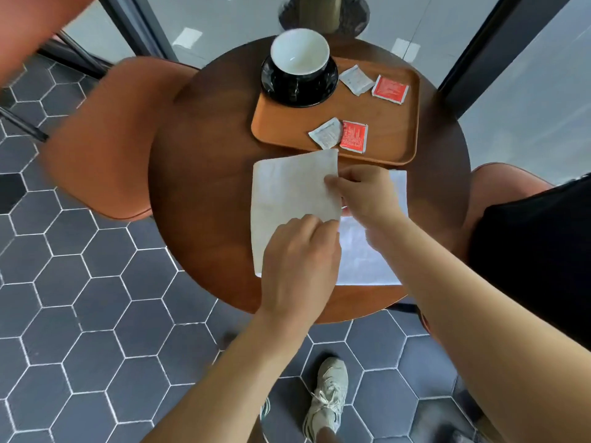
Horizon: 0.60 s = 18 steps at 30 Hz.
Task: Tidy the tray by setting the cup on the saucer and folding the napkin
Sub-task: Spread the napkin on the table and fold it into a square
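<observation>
White napkin [294, 190] edge pinched by left grip [300, 263] and right grip [367, 196].

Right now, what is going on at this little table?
A person is folding the white napkin on the round table, in front of the tray. The left hand and the right hand both pinch the flap that is turned over. The cup already stands on the black saucer on the tray, beside four small sachets.
</observation>
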Tool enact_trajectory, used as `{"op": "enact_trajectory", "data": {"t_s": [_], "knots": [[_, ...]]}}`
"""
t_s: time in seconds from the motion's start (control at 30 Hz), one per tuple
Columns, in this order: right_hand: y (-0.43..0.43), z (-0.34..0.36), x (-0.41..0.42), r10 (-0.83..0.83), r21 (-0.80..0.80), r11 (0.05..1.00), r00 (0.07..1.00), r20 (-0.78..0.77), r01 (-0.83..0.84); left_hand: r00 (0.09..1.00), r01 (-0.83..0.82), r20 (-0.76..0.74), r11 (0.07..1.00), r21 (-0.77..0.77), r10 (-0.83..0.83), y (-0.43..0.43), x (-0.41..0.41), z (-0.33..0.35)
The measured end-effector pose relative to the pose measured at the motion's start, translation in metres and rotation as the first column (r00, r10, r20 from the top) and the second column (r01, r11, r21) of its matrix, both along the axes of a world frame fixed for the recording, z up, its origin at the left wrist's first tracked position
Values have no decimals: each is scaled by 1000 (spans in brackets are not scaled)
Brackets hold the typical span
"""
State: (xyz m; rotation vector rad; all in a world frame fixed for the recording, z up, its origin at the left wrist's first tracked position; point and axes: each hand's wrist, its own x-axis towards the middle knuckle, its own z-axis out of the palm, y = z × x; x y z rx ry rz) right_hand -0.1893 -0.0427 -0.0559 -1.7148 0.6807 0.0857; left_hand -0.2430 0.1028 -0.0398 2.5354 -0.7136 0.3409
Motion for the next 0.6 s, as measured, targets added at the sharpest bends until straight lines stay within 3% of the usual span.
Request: {"op": "enact_trajectory", "data": {"t_s": [0.23,0.53,0.6], "knots": [[-49,-8,-43,-1,-380,924,997,84,33,992,120,46,993,-13,-119,-44,-26,-10],[-86,-39,-62,-103,-429,898,995,6,96,970,241,-17,970,32,-241,-90,-40,-31],[-88,-42,-63,-113,-447,888,994,6,103,960,271,-64,962,-19,-272,-89,-41,-34]]}}
